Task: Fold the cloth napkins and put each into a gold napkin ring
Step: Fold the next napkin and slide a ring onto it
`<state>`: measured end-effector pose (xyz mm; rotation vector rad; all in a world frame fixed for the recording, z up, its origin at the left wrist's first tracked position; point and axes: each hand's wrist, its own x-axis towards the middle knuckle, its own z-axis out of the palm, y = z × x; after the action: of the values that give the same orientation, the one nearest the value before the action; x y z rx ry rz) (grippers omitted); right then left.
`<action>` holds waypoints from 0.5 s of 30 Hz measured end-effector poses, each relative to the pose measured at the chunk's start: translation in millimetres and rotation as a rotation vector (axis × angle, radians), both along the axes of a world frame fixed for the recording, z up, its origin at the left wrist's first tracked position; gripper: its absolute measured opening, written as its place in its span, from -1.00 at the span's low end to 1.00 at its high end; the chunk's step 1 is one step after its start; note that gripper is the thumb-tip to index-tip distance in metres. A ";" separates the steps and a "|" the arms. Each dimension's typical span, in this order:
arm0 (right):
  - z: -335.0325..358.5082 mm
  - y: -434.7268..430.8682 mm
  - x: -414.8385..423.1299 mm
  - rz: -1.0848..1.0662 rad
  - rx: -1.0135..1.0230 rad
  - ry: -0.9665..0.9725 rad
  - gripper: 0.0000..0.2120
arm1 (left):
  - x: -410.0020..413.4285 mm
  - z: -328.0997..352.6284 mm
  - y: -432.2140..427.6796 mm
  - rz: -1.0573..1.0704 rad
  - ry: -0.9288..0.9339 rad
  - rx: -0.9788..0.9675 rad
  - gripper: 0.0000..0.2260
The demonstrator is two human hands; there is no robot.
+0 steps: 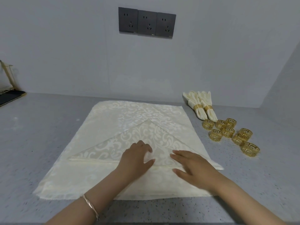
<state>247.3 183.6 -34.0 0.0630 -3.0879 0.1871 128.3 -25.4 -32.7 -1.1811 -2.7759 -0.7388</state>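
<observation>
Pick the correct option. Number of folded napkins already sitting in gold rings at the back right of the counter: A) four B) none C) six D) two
D: two folded napkins lie side by side there, each banded by a gold ring, while the loose rings in front of them hold nothing.

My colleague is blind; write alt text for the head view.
The left hand and right hand rest on a cream napkin folded into a triangle, atop a larger cream cloth on a counter. Two ringed napkins and loose gold rings sit at right.
</observation>
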 end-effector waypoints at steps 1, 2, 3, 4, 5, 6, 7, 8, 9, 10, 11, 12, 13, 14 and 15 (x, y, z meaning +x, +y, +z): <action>0.7 -0.3 -1.1 0.005 0.009 0.017 -0.34 | 1.2 1.2 -0.8 0.001 -0.005 0.019 -0.78; 1.7 -0.1 -2.4 0.011 0.004 0.033 -0.42 | 1.7 1.7 -1.3 0.001 -0.010 0.036 -0.84; 3.2 0.2 -3.5 0.015 -0.011 0.035 -0.49 | 2.6 1.4 -2.3 -0.001 -0.020 0.049 -0.88; 5.9 2.0 -3.8 0.020 -0.026 0.030 -0.53 | 3.2 1.5 -2.6 -0.001 -0.025 0.059 -0.91; 8.2 5.8 -3.9 0.018 -0.029 0.009 -0.52 | 3.8 1.3 -2.9 -0.002 -0.027 0.064 -0.92; 11.9 10.2 -3.1 0.011 -0.029 -0.008 -0.52 | 4.1 0.7 -3.1 -0.002 -0.026 0.069 -0.91; 16.7 15.9 -2.9 -0.002 -0.038 -0.019 -0.53 | 3.8 0.5 -3.7 -0.001 -0.028 0.072 -0.89; 23.4 22.3 -1.3 -0.019 -0.068 -0.012 -0.59 | 3.7 0.5 -3.8 -0.002 -0.032 0.070 -0.85; 32.3 28.8 0.4 -0.047 -0.102 -0.004 -0.66 | 3.5 1.1 -4.3 -0.001 -0.040 0.066 -0.81; 43.2 36.4 2.0 -0.086 -0.116 -0.004 -0.72 | 3.5 1.8 -4.5 -0.003 -0.050 0.058 -0.77; 54.8 44.5 2.1 -0.133 -0.110 -0.013 -0.76 | 3.4 2.6 -4.8 -0.006 -0.058 0.048 -0.74; 66.0 52.4 1.1 -0.176 -0.105 -0.024 -0.80 | 3.2 2.9 -5.0 -0.008 -0.061 0.041 -0.72; 76.9 59.8 -0.9 -0.209 -0.126 -0.026 -0.84 | 3.4 3.2 -5.1 -0.005 -0.059 0.038 -0.72; 86.4 64.2 -5.3 -0.228 -0.177 -0.013 -0.87 | 3.3 2.8 -5.3 0.003 -0.055 0.044 -0.73; 94.5 66.3 -11.4 -0.244 -0.268 0.022 -0.90 | 3.3 2.1 -5.1 0.015 -0.051 0.053 -0.76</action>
<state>235.9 249.8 60.5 -0.3158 -2.9810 0.5779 131.6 -30.6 -30.6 -1.1475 -2.7832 -0.8475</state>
